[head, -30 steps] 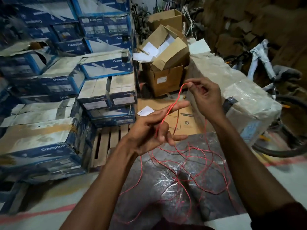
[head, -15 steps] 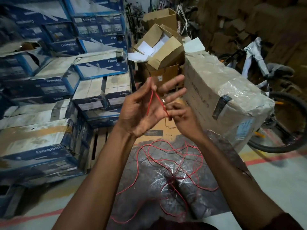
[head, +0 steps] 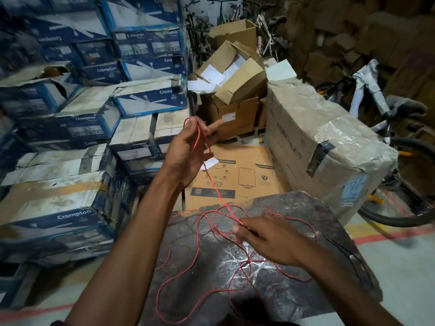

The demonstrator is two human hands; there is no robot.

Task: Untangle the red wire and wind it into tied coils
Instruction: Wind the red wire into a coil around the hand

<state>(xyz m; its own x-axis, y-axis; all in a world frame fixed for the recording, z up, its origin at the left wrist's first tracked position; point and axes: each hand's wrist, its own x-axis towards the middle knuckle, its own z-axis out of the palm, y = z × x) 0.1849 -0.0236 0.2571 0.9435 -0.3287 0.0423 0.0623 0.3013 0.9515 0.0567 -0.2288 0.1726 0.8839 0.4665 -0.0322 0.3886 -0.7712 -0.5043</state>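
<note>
A thin red wire [head: 217,192] lies in loose tangled loops on a dark plastic-wrapped surface [head: 306,290] in front of me. My left hand [head: 190,154] is raised above it, palm toward me, with a turn of the wire looped over its fingers and across the palm. From there one taut strand runs down to my right hand [head: 266,238], which hovers low over the tangle and pinches that strand between thumb and fingertips. The wire's knotted centre sits just below my right hand.
Stacks of blue and white Crompton boxes [head: 77,208] fill the left. A flat brown carton [head: 237,177] lies beyond the surface, open cardboard boxes [head: 233,90] behind it. A large taped box [head: 324,142] stands right, with a bicycle [head: 386,128] past it.
My right hand has dropped from beside the left hand down to the tangle, drawing a strand taut. The left hand stays raised with the wire looped on it.
</note>
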